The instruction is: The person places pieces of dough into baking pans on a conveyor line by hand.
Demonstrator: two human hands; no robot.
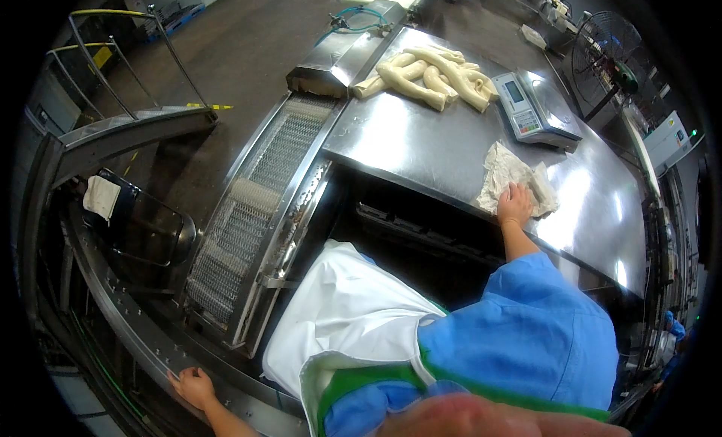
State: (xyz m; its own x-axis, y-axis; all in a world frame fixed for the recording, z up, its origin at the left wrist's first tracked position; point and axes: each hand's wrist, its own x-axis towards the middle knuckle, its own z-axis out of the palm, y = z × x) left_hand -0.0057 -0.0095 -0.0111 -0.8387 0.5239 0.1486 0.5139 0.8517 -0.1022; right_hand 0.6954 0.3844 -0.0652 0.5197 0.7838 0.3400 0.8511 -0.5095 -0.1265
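On the steel table [421, 147], my right hand [515, 204] lies on a crumpled off-white cloth [500, 174] near the front edge, its fingers pressed onto the fabric. My left hand [193, 386] is low at the left, resting on a metal rail [143, 343] with its fingers partly curled; I see nothing held in it. Long pale dough-like rolls [429, 76] are piled at the back of the table. A digital scale [538, 110] stands between the rolls and the table's right part, beyond the cloth.
A mesh conveyor [259, 200] runs along the table's left side, under a steel housing [346, 50]. Farther left are a chair [150, 219] with a cloth on it and a railed step [135, 125]. A fan [605, 57] stands at the back right.
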